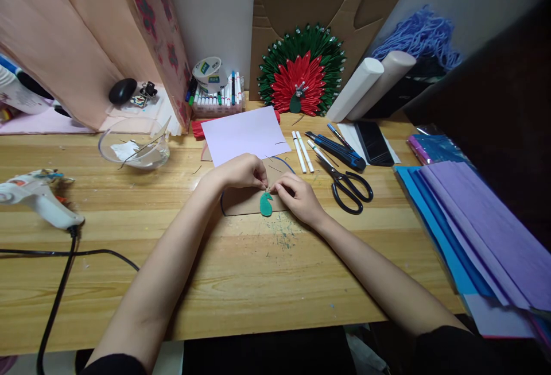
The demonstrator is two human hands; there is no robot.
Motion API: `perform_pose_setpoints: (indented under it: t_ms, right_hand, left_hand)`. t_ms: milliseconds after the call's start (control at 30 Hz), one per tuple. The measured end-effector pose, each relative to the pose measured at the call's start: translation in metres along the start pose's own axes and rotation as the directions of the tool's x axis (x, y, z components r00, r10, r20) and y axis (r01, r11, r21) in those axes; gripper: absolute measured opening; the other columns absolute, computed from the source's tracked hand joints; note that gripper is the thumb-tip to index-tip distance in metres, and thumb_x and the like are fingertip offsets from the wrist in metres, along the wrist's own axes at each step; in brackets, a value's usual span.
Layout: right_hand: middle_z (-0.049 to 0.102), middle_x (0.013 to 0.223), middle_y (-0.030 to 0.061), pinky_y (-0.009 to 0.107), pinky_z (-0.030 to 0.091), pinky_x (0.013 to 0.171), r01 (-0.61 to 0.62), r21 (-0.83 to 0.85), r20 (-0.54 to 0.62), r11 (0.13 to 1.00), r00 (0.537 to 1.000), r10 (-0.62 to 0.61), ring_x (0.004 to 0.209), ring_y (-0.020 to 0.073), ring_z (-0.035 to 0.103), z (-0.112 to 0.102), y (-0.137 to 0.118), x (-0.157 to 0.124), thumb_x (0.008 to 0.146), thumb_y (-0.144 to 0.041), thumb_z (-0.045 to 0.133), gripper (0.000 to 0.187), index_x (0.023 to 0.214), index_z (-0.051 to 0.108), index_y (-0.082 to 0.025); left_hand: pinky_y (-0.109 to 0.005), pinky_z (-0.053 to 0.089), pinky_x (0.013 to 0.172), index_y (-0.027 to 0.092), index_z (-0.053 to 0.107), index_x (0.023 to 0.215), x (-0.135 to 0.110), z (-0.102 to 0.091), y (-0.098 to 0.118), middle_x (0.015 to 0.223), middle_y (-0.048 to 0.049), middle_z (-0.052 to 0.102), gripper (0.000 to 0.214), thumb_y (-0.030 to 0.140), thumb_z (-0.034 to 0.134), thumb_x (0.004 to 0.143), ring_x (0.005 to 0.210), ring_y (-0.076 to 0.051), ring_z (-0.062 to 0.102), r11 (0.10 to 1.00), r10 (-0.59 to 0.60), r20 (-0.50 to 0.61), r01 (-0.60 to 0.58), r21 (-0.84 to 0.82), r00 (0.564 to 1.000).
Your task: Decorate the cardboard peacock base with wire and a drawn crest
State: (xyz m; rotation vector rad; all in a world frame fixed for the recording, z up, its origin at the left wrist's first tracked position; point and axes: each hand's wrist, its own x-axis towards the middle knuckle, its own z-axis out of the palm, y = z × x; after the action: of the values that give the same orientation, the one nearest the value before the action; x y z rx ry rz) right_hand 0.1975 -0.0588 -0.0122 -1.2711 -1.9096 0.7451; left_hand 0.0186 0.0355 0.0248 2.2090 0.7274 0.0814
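Note:
A small green felt bird shape (266, 205) lies on a piece of brown cardboard (241, 201) with a blue-marked curved edge. Thin brownish strands (267, 189) stick up from the bird's head. My left hand (244, 171) comes in from the upper left, thumb and fingertips pinched together at these strands. From the right, my right hand (298, 196) pinches at the same spot, its fingertips just beside the bird's head. Exactly which strand each hand grips is too small to make out. A lilac sheet of paper (245, 134) partly covers the cardboard behind my hands.
Black-handled scissors (346, 188), a utility knife (338, 151) and white markers (303, 151) lie to the right. A hot glue gun (41, 197) with its cord is at left, near a clear bowl (161, 154). Behind stands a red-green peacock craft (299, 76). Stacked felt sheets (486, 231) lie far right.

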Motion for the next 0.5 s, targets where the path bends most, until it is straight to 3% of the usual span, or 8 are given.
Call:
perform_pose_setpoints:
  t_ms: [167, 500]
  right_hand:
    - [0.055, 0.08, 0.0034, 0.027, 0.041, 0.062, 0.033, -0.035, 0.03, 0.999, 0.999, -0.032, 0.067, 0.0135, 0.051, 0.0007, -0.0024, -0.0016, 0.088, -0.022, 0.048, 0.02, 0.09, 0.067, -0.02]
    - [0.051, 0.078, 0.003, 0.027, 0.041, 0.064, 0.067, -0.096, 0.049, 0.993, 0.997, -0.063, 0.071, 0.0141, 0.051, 0.002, -0.0038, -0.0021, 0.088, -0.021, 0.048, 0.022, 0.096, 0.069, -0.02]
  left_hand:
    - [-0.02, 0.041, 0.059, 0.016, 0.074, 0.077, -0.0004, -0.0002, -0.0022, 0.072, -0.0035, 0.071, 0.014, 0.023, 0.068, 0.067, 0.064, -0.011, 0.059, 1.0, 0.006, -0.014, -0.006, 0.013, 1.0]
    - [-0.021, 0.044, 0.065, 0.016, 0.074, 0.082, -0.0008, 0.0011, -0.01, 0.077, -0.0042, 0.072, 0.017, 0.022, 0.066, 0.068, 0.07, -0.013, 0.062, 0.999, -0.012, 0.013, 0.012, -0.051, 1.0]
